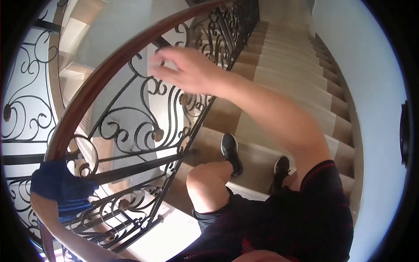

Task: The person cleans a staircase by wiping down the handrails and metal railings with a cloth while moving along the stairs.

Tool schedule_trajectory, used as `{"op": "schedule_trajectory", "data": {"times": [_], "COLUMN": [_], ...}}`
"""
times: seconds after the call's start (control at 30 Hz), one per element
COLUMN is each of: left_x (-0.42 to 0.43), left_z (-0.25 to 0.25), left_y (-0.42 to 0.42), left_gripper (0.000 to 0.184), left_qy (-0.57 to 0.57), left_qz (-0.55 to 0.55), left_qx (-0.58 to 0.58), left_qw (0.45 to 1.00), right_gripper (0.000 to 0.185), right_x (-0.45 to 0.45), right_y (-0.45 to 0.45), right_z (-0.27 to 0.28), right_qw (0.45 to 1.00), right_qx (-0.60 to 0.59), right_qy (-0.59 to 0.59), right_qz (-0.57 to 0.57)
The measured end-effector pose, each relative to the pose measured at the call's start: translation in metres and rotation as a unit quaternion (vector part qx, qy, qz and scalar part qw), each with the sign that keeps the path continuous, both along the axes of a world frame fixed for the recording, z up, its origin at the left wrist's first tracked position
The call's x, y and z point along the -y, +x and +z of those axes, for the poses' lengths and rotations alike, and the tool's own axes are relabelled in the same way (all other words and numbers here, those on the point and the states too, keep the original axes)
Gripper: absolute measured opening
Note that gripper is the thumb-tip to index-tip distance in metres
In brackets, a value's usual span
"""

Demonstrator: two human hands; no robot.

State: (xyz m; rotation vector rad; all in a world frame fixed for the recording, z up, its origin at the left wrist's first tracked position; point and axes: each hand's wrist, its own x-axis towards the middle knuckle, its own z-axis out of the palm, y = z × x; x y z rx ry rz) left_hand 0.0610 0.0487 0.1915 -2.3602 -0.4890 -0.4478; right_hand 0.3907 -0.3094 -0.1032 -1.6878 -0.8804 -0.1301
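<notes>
A blue cloth (63,185) with faint stripes is wrapped over the brown wooden handrail (94,81) at the lower left. My left hand (43,204) grips the cloth against the rail; its fingers are hidden by the fabric. Farther up, my right hand (187,70) hangs in the air beside the railing, apart from the rail as far as I can see. Its thumb and fingers are spread and slightly blurred, with nothing between them. Black wrought-iron scrollwork (144,98) with bronze-coloured rosettes fills the space under the rail.
Stone stairs (283,87) with darker side bands run along the railing. My feet in dark shoes (231,153) stand on the steps. A pale wall (375,96) borders the right side. Another curved flight with iron railing (30,83) shows at far left.
</notes>
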Motion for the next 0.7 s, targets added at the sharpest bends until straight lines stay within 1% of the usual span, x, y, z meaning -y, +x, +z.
{"op": "schedule_trajectory", "data": {"times": [0.03,0.07,0.1,0.17,0.23,0.27,0.3,0.33,0.37,0.4,0.43,0.47,0.5,0.53,0.57,0.63,0.67,0.7], "left_x": [-0.004,-0.011,-0.009,-0.018,-0.042,-0.041,-0.036,-0.03,-0.027,-0.033,-0.067,-0.087,-0.055,-0.055,-0.063,-0.065,-0.067,-0.066], "left_z": [0.001,0.003,0.006,0.008,0.014,0.017,0.016,0.013,0.011,0.016,0.021,0.027,0.022,0.023,0.024,0.026,0.022,0.019], "left_y": [-0.002,-0.006,-0.006,-0.011,-0.021,-0.018,-0.009,-0.002,0.002,0.004,-0.005,-0.01,0.007,0.009,0.012,0.021,0.024,0.025], "left_gripper": [0.028,0.028,0.03,0.032,0.04,0.046,0.046,0.049,0.052,0.057,0.058,0.059,0.061,0.064,0.066,0.069,0.071,0.074], "left_qy": [0.0,-0.001,-0.021,-0.041,-0.028,-0.021,-0.016,-0.017,-0.017,-0.058,-0.048,-0.04,-0.028,-0.038,-0.05,-0.035,-0.028,-0.02], "left_qz": [0.002,0.003,0.028,0.051,0.04,0.118,0.117,0.15,0.185,0.22,0.22,0.217,0.257,0.26,0.263,0.269,0.28,0.292], "left_qx": [0.007,0.014,0.004,-0.006,-0.004,-0.004,-0.008,0.022,0.054,0.062,0.048,0.034,0.032,0.03,0.024,0.024,0.029,0.032], "left_qw": [1.0,1.0,0.999,0.998,0.999,0.993,0.993,0.988,0.981,0.972,0.973,0.975,0.966,0.964,0.963,0.962,0.959,0.956], "right_gripper": [0.05,0.048,0.045,0.039,0.04,0.039,0.038,0.035,0.035,0.034,0.031,0.032,0.033,0.033,0.033,0.032,0.032,0.032], "right_x": [0.018,0.036,0.054,0.093,0.124,0.134,0.143,0.148,0.147,0.143,0.144,0.149,0.153,0.151,0.153,0.154,0.157,0.162], "right_y": [0.003,0.004,0.005,-0.009,-0.04,-0.051,-0.059,-0.065,-0.07,-0.074,-0.076,-0.078,-0.078,-0.074,-0.068,-0.058,-0.054,-0.049], "right_z": [-0.018,-0.039,-0.059,-0.098,-0.122,-0.134,-0.145,-0.158,-0.184,-0.214,-0.241,-0.263,-0.284,-0.313,-0.319,-0.327,-0.337,-0.334], "right_qw": [0.999,0.996,0.989,0.972,0.96,0.956,0.951,0.941,0.945,0.95,0.952,0.953,0.943,0.923,0.925,0.895,0.904,0.905], "right_qx": [-0.006,-0.065,-0.123,-0.228,-0.276,-0.284,-0.29,-0.309,-0.292,-0.273,-0.265,-0.214,-0.162,-0.146,-0.148,-0.251,-0.254,-0.252], "right_qy": [-0.02,-0.034,-0.048,0.0,-0.047,-0.07,-0.09,-0.103,-0.089,-0.074,-0.092,-0.186,-0.278,-0.339,-0.334,-0.348,-0.33,-0.33], "right_qz": [0.032,0.05,0.067,0.058,0.007,0.035,0.063,0.097,0.114,0.131,0.124,0.105,0.081,0.104,0.101,0.122,0.094,0.093]}}
